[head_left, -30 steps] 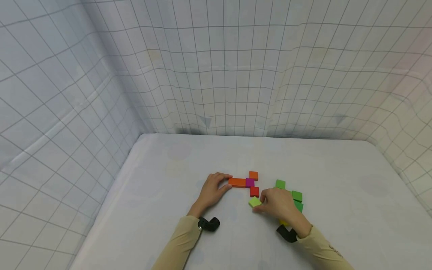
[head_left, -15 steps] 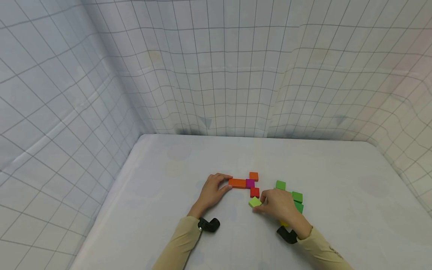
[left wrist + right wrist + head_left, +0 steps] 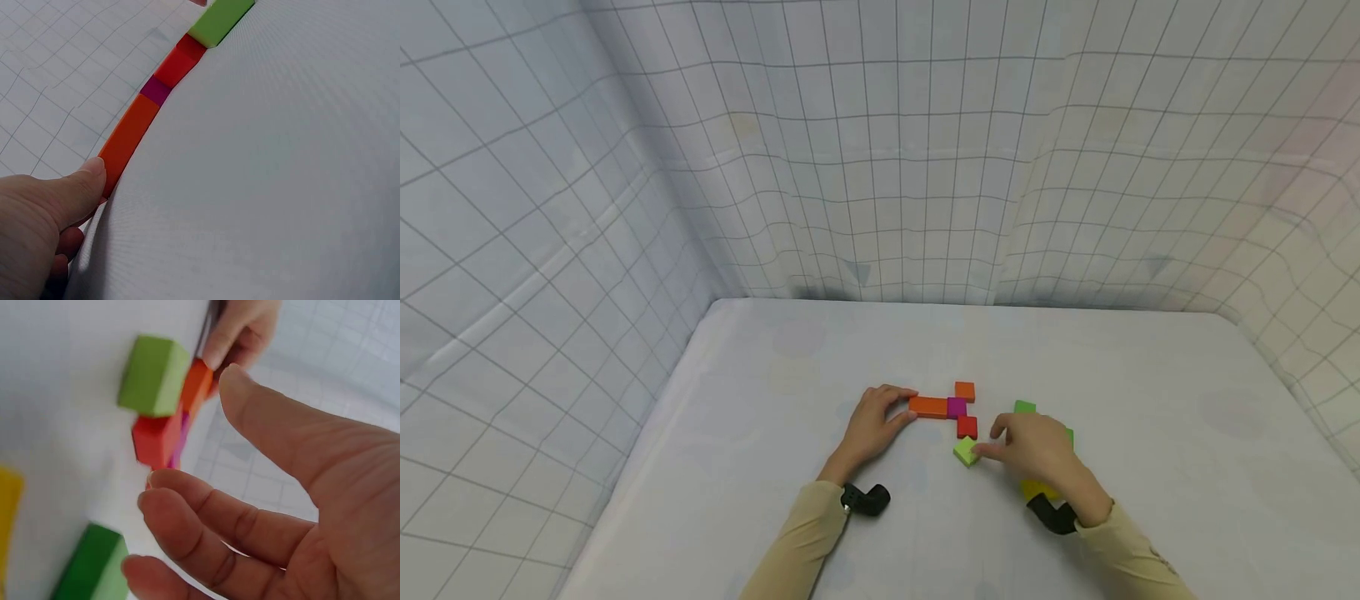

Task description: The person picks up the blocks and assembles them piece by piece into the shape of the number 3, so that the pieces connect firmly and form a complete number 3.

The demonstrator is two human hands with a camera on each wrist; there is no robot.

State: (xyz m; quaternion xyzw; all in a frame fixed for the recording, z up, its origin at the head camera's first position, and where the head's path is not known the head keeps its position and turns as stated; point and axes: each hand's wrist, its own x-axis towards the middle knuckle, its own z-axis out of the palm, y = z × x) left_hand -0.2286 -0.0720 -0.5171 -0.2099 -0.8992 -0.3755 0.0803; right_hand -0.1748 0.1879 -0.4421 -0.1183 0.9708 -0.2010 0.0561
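My left hand [image 3: 870,423] holds the left end of a long orange block [image 3: 928,407] between thumb and fingers; in the left wrist view its thumb [image 3: 94,172] lies on that end. A purple block [image 3: 957,407] adjoins the orange one, with a small orange cube [image 3: 965,392] and a red cube [image 3: 967,427] at its far and near corners. A light green block [image 3: 966,451], turned like a diamond, sits at the red cube's near side. Beside it my right hand [image 3: 1037,450] has thumb and fingers spread apart, nothing between them in the right wrist view.
Green blocks [image 3: 1025,407] and a yellow block [image 3: 1037,490] lie partly hidden under my right hand. A dark green block [image 3: 90,562] shows in the right wrist view. White gridded curtains [image 3: 925,167] surround the white table [image 3: 790,350].
My right hand has let go of the light green block and drawn slightly to the right, its fingers parting. The left hand stays on the long orange block.
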